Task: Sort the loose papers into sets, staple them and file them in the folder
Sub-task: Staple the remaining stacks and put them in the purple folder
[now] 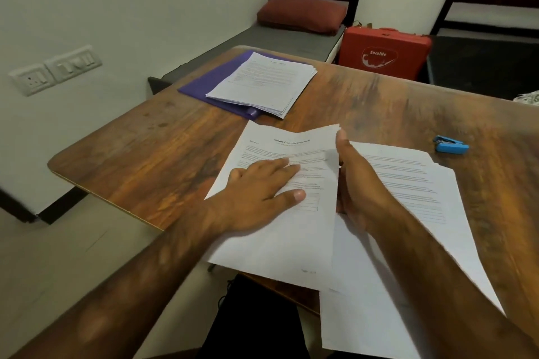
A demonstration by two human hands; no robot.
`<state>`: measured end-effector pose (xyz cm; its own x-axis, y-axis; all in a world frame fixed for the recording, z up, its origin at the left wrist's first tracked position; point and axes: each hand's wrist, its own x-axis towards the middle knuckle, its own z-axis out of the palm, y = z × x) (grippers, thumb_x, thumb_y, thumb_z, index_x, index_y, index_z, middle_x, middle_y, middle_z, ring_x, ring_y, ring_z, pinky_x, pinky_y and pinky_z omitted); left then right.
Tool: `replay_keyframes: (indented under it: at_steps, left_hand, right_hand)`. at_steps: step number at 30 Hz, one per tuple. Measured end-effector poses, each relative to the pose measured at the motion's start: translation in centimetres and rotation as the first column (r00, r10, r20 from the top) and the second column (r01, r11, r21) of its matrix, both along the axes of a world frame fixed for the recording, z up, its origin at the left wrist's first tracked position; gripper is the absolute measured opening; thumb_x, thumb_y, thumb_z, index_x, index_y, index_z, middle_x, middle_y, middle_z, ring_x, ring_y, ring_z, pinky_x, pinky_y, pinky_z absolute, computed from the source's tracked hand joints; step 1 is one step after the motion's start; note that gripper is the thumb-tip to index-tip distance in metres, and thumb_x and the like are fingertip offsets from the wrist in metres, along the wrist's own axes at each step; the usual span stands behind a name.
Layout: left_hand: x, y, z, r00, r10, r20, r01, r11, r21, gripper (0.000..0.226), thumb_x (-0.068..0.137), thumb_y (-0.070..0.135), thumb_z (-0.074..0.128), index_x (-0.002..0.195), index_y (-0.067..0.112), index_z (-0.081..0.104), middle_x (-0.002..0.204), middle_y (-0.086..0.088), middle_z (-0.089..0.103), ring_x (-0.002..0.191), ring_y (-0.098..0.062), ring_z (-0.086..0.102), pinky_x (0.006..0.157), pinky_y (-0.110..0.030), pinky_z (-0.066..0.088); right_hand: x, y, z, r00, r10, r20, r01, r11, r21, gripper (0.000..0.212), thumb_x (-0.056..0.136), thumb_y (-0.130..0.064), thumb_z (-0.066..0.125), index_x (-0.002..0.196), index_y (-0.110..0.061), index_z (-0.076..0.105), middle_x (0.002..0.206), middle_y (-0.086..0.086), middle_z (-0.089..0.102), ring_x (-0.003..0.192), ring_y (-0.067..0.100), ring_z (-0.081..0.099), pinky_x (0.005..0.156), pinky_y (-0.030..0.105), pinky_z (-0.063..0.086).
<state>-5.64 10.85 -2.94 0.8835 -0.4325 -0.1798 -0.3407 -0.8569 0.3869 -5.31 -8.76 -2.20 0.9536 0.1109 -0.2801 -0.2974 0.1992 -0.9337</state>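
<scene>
A printed sheet headed as a financial statement [280, 245] lies at the near edge of the wooden table [151, 154]. My left hand [259, 186] rests flat on it with straight fingers. My right hand [353, 183] grips this sheet's right edge, thumb pointing up, above a second pile of printed pages [408, 183] on the right. At the far side a purple folder [210, 81] lies open under a stack of papers [262, 81]. A small blue stapler [450, 145] sits on the table to the right.
A red case [385, 52] stands behind the table's far edge. Beside it a bench carries a dark red cushion [300, 14]. Wall sockets [55, 68] are on the left wall. Both near piles overhang the table's front edge.
</scene>
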Motion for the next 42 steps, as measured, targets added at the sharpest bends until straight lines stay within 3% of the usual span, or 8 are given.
replay_keyframes:
  at_steps: [6, 9, 14, 21, 24, 29, 38, 42]
  left_hand:
    - [1.5, 2.7, 0.7, 0.945, 0.264, 0.193, -0.203, 0.936, -0.289, 0.071, 0.092, 0.068, 0.040, 0.153, 0.032, 0.039, 0.158, 0.012, 0.038, 0.146, -0.014, 0.032, 0.121, -0.046, 0.023]
    - [3.2, 6.0, 1.4, 0.879, 0.467, -0.091, -0.444, 0.737, -0.509, 0.046, 0.099, 0.063, 0.050, 0.138, 0.039, 0.051, 0.132, 0.015, 0.063, 0.120, -0.013, 0.062, 0.108, -0.044, 0.045]
    - [3.1, 7.0, 2.1, 0.842, 0.352, -0.409, -0.528, 0.383, -0.757, 0.023, 0.101, 0.030, 0.063, 0.124, 0.031, 0.059, 0.116, 0.001, 0.076, 0.099, -0.027, 0.077, 0.090, -0.056, 0.059]
    - [4.3, 11.0, 1.7, 0.819, 0.542, -0.189, -0.545, 0.629, -0.555, 0.031, 0.102, 0.029, 0.061, 0.132, 0.022, 0.061, 0.114, 0.007, 0.074, 0.095, -0.013, 0.074, 0.085, -0.033, 0.061]
    - [4.5, 12.4, 0.6, 0.787, 0.617, 0.013, -0.604, 0.774, -0.188, 0.053, 0.099, 0.050, 0.058, 0.146, 0.027, 0.049, 0.144, 0.002, 0.058, 0.128, -0.025, 0.057, 0.117, -0.044, 0.039]
    - [3.9, 9.7, 1.9, 0.794, 0.512, 0.329, -0.582, 0.796, 0.167, 0.065, 0.102, 0.052, 0.050, 0.156, 0.018, 0.035, 0.159, -0.011, 0.041, 0.144, -0.033, 0.040, 0.122, -0.048, 0.029]
    - [1.7, -5.0, 2.8, 0.910, 0.280, 0.306, -0.261, 0.960, -0.102, 0.038, 0.098, 0.053, 0.056, 0.125, 0.029, 0.067, 0.138, 0.001, 0.057, 0.126, -0.020, 0.049, 0.107, -0.040, 0.043]
    - [3.6, -9.1, 0.9, 0.921, 0.257, 0.292, -0.264, 0.964, -0.017, 0.056, 0.099, 0.064, 0.043, 0.141, 0.028, 0.055, 0.150, -0.006, 0.047, 0.136, -0.028, 0.042, 0.114, -0.048, 0.036]
  right_hand:
    - [0.0, 0.6, 0.0, 0.994, -0.061, 0.091, 0.074, 0.986, -0.151, 0.036, 0.102, 0.004, 0.055, 0.132, -0.015, 0.065, 0.117, 0.000, 0.078, 0.098, 0.024, 0.078, 0.078, 0.039, 0.065]
    - [0.3, 0.3, 0.5, 0.988, -0.099, 0.122, 0.105, 0.994, -0.043, 0.032, 0.103, 0.002, 0.057, 0.128, -0.014, 0.067, 0.117, 0.001, 0.078, 0.101, 0.025, 0.077, 0.082, 0.041, 0.065]
    - [0.9, 1.7, 0.5, 0.985, -0.138, 0.104, 0.132, 0.989, 0.061, 0.031, 0.101, -0.001, 0.061, 0.129, -0.016, 0.066, 0.119, 0.002, 0.077, 0.102, 0.028, 0.077, 0.083, 0.048, 0.064]
    - [1.2, 4.3, 0.2, 0.989, 0.037, 0.145, -0.004, 0.976, -0.219, 0.026, 0.102, -0.004, 0.060, 0.118, -0.023, 0.068, 0.108, -0.007, 0.079, 0.084, 0.012, 0.078, 0.064, 0.025, 0.060]
    - [1.5, 4.8, -0.4, 0.974, 0.085, 0.210, 0.087, 0.717, -0.691, 0.022, 0.099, -0.026, 0.068, 0.121, -0.026, 0.065, 0.105, -0.008, 0.077, 0.070, 0.013, 0.073, 0.061, 0.027, 0.059]
    - [1.2, 4.0, -0.3, 0.961, 0.036, 0.275, 0.210, 0.551, -0.808, 0.031, 0.098, -0.037, 0.068, 0.126, -0.025, 0.064, 0.117, -0.004, 0.073, 0.087, 0.010, 0.063, 0.080, 0.026, 0.048]
    - [-0.2, -3.5, 0.0, 0.937, -0.023, 0.349, 0.333, 0.364, -0.870, 0.017, 0.095, -0.034, 0.068, 0.112, -0.034, 0.068, 0.091, -0.009, 0.070, 0.082, 0.013, 0.061, 0.079, 0.028, 0.046]
    - [-1.9, -7.6, -1.3, 0.927, -0.122, 0.355, 0.376, 0.291, -0.880, 0.007, 0.095, -0.030, 0.064, 0.100, -0.032, 0.068, 0.089, -0.009, 0.070, 0.078, 0.012, 0.061, 0.068, 0.027, 0.042]
